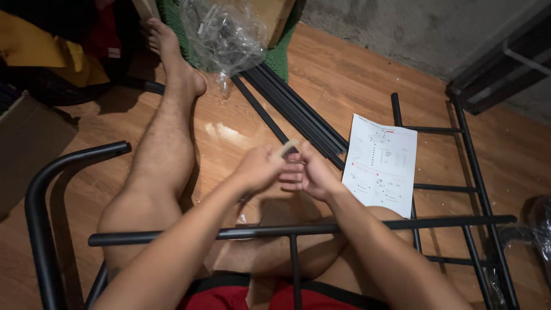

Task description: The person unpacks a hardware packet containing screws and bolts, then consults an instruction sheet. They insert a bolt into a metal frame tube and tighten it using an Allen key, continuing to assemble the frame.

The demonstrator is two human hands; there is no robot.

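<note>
Wooden flooring (338, 74) spreads under the seated person, a black metal frame (298, 229) across the lap. Both hands meet above the knees: the left hand (259, 168) pinches a small pale piece (286, 148), and the right hand (313, 172) closes its fingertips on it too. An instruction sheet (381, 163) lies just beside them.

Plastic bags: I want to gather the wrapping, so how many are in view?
2. One clear plastic bag lies at the top by the outstretched foot; another crumpled bag sits at the right edge, beside the black metal frame. More may be out of view.
</note>
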